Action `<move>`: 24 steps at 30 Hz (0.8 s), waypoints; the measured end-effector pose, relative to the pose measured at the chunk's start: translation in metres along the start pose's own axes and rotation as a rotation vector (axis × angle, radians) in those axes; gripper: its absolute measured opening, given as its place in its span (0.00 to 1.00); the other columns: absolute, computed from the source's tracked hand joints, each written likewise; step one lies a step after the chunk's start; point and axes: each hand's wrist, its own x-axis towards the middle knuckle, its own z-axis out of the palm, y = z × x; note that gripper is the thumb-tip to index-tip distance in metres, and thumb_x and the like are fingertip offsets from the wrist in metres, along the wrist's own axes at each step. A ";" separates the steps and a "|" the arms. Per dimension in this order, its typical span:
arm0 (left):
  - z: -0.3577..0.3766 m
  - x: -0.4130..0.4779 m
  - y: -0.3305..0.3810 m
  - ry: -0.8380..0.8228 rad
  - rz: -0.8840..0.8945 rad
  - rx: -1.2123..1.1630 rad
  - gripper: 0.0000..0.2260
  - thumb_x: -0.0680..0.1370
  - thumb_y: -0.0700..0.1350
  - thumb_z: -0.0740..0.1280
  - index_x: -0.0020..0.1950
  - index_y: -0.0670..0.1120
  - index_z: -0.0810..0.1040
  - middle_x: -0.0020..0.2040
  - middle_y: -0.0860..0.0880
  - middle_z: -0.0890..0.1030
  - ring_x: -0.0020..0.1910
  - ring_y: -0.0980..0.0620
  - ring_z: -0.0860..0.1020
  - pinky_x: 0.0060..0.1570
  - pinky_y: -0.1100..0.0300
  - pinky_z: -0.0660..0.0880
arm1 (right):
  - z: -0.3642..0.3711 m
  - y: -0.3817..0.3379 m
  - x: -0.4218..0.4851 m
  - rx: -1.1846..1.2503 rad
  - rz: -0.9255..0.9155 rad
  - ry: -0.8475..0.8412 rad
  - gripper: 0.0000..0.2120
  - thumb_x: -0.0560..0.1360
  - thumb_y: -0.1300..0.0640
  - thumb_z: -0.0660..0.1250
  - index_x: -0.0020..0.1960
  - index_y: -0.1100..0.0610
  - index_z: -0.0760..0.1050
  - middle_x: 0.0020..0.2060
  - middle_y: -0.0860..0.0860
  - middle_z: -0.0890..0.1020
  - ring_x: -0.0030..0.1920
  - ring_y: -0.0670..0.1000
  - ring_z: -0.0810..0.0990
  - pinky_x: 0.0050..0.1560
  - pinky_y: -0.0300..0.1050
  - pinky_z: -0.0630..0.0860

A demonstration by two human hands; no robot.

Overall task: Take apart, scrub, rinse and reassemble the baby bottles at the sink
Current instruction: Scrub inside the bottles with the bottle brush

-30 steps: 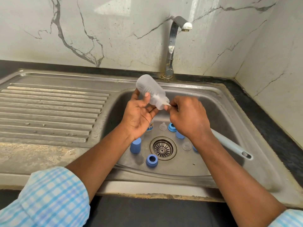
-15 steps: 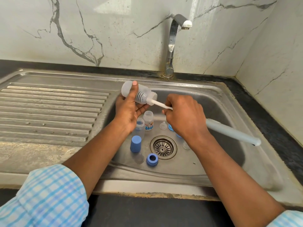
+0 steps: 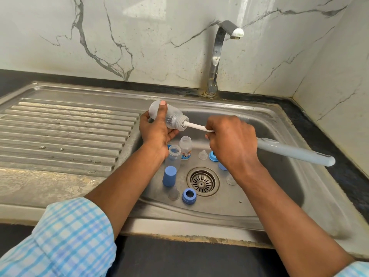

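Head view: main risk is the bottle (image 3: 171,116) slipping. The left hand (image 3: 157,132) holds it sideways in the air over the sink (image 3: 199,222), thumb laid along the top and fingers curled underneath, so a hard brush stroke could push it out past the thumb tip. If it drops, it lands straight below the left fingers on two open bottles (image 3: 173,156) standing there, and likely knocks them into the blue cap (image 3: 169,176) and blue collar (image 3: 189,196). Second risk: the brush (image 3: 295,151) head sits inside the neck with bristles visible through the wall, and yanking it out fast would probably flick spray at the person. Third — the long grey handle sticks out well beyond the right knuckles toward the basin wall, so a wide swing could clip it. The right hand (image 3: 231,144) is fisted round the white stem where it meets the handle, back of hand up, fingertips hidden. The bottle mouth points at the right fingers, near but apart. Clear teats (image 3: 202,154) lie below the right fingers near the drain (image 3: 202,181) — the strainer looks fitted, so loss seems unlikely.
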 end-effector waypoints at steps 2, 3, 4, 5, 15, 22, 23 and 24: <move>0.000 0.000 0.001 0.000 0.002 -0.007 0.17 0.77 0.51 0.72 0.61 0.46 0.73 0.59 0.42 0.80 0.50 0.43 0.84 0.32 0.56 0.81 | 0.000 0.001 0.000 0.006 -0.010 0.005 0.06 0.79 0.56 0.66 0.55 0.53 0.79 0.45 0.52 0.82 0.47 0.56 0.79 0.40 0.45 0.64; 0.000 0.000 0.001 0.002 0.002 -0.009 0.17 0.77 0.51 0.72 0.62 0.46 0.73 0.59 0.42 0.80 0.50 0.43 0.84 0.32 0.56 0.81 | 0.000 0.001 0.000 0.008 -0.014 0.007 0.06 0.79 0.56 0.66 0.55 0.53 0.79 0.45 0.52 0.82 0.47 0.56 0.79 0.40 0.45 0.65; 0.000 0.000 0.001 0.004 0.002 -0.010 0.18 0.77 0.50 0.72 0.63 0.46 0.73 0.59 0.42 0.80 0.51 0.43 0.84 0.32 0.56 0.81 | 0.000 0.002 0.001 0.009 -0.018 0.008 0.06 0.79 0.56 0.67 0.55 0.53 0.79 0.45 0.52 0.82 0.47 0.56 0.79 0.40 0.45 0.65; 0.000 0.000 0.001 0.007 0.003 -0.010 0.19 0.77 0.51 0.72 0.63 0.46 0.74 0.60 0.42 0.80 0.51 0.43 0.84 0.32 0.56 0.81 | 0.000 0.002 0.001 0.009 -0.022 0.009 0.06 0.79 0.56 0.67 0.55 0.52 0.79 0.45 0.52 0.82 0.47 0.55 0.79 0.40 0.45 0.66; -0.002 0.006 0.005 0.069 -0.018 -0.024 0.21 0.77 0.53 0.72 0.64 0.44 0.73 0.57 0.42 0.82 0.49 0.43 0.84 0.31 0.56 0.80 | 0.005 0.002 0.003 -0.009 -0.075 0.064 0.06 0.78 0.58 0.67 0.52 0.53 0.81 0.42 0.52 0.82 0.44 0.56 0.79 0.38 0.46 0.69; -0.008 0.011 0.008 0.107 0.007 -0.020 0.21 0.75 0.52 0.74 0.63 0.44 0.75 0.57 0.43 0.82 0.49 0.44 0.84 0.31 0.56 0.81 | 0.009 0.000 0.002 -0.021 -0.092 0.071 0.05 0.78 0.59 0.67 0.51 0.54 0.81 0.40 0.52 0.82 0.42 0.56 0.78 0.37 0.45 0.66; -0.010 0.012 0.010 0.118 0.018 -0.025 0.21 0.75 0.52 0.74 0.63 0.44 0.75 0.58 0.43 0.81 0.49 0.44 0.84 0.31 0.57 0.81 | 0.008 0.001 0.002 -0.010 -0.091 0.069 0.05 0.78 0.58 0.67 0.51 0.54 0.81 0.40 0.53 0.82 0.42 0.57 0.78 0.37 0.45 0.67; -0.011 0.014 0.011 0.126 0.029 -0.030 0.21 0.75 0.52 0.73 0.64 0.45 0.74 0.58 0.44 0.81 0.50 0.45 0.84 0.31 0.57 0.80 | 0.007 0.002 0.002 0.002 -0.088 0.064 0.05 0.78 0.57 0.67 0.51 0.54 0.81 0.41 0.53 0.82 0.43 0.57 0.79 0.38 0.46 0.69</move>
